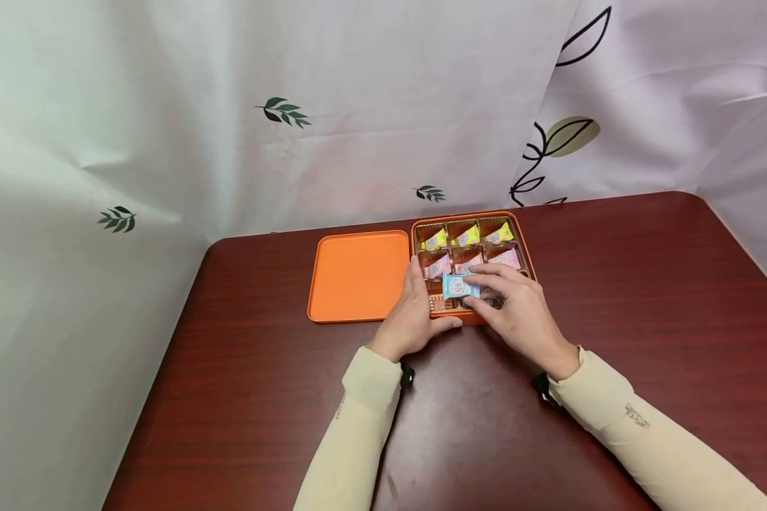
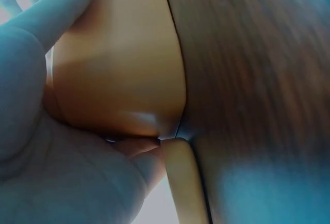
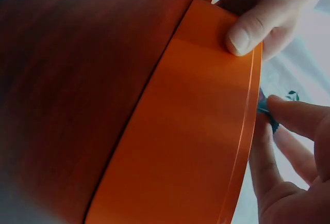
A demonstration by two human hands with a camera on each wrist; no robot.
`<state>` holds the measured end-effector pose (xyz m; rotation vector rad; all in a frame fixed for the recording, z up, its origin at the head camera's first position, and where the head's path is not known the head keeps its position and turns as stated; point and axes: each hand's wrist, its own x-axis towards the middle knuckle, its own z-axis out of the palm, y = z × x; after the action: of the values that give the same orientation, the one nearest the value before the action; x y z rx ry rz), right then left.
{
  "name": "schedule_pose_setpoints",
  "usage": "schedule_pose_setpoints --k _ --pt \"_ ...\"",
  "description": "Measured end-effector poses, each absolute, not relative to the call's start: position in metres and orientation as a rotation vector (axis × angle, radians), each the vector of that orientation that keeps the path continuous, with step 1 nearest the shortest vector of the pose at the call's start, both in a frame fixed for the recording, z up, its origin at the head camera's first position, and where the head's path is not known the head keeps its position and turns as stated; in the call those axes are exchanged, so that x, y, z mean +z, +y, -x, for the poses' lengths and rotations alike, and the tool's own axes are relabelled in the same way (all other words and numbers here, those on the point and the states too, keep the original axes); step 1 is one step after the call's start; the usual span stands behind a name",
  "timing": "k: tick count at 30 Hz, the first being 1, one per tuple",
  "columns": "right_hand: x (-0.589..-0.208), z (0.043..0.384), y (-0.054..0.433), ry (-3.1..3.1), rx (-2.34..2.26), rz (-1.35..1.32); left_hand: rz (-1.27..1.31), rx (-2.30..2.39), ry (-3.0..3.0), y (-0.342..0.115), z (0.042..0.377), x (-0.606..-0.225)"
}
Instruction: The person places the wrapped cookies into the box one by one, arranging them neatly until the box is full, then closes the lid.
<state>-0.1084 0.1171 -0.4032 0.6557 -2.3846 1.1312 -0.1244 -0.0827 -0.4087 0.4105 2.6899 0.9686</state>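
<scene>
A square orange box (image 1: 473, 319) holds a brown divided tray. Yellow-wrapped sweets (image 1: 465, 236) fill its back row, pink-wrapped sweets (image 1: 437, 265) its middle row. Above the front row my right hand (image 1: 525, 306) pinches a small blue packet (image 1: 455, 285) between thumb and fingers; in the right wrist view the packet (image 3: 263, 105) is mostly hidden. Round the box's front left corner rests my left hand (image 1: 410, 318), straight fingers along the side and thumb against the front wall (image 2: 124, 53). An orange-and-white patterned piece (image 1: 442, 303) shows in the front left compartment. The right hand covers other front compartments.
The flat orange lid (image 1: 360, 277) lies on the table just left of the box. Dark red-brown wood forms the tabletop (image 1: 473, 426). Behind it hangs a pale curtain (image 1: 358, 128) with leaf prints, close to the table's back edge.
</scene>
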Motion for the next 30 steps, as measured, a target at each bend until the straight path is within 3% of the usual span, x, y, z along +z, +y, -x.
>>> schedule_pose_setpoints --k 17,30 --pt "-0.401 0.106 0.107 -2.58 1.27 -0.676 -0.394 0.959 2.686 -0.084 0.124 -0.408" --pt "-0.4 0.111 0.098 -2.615 1.079 -0.735 -0.396 0.945 2.676 -0.083 0.125 -0.406"
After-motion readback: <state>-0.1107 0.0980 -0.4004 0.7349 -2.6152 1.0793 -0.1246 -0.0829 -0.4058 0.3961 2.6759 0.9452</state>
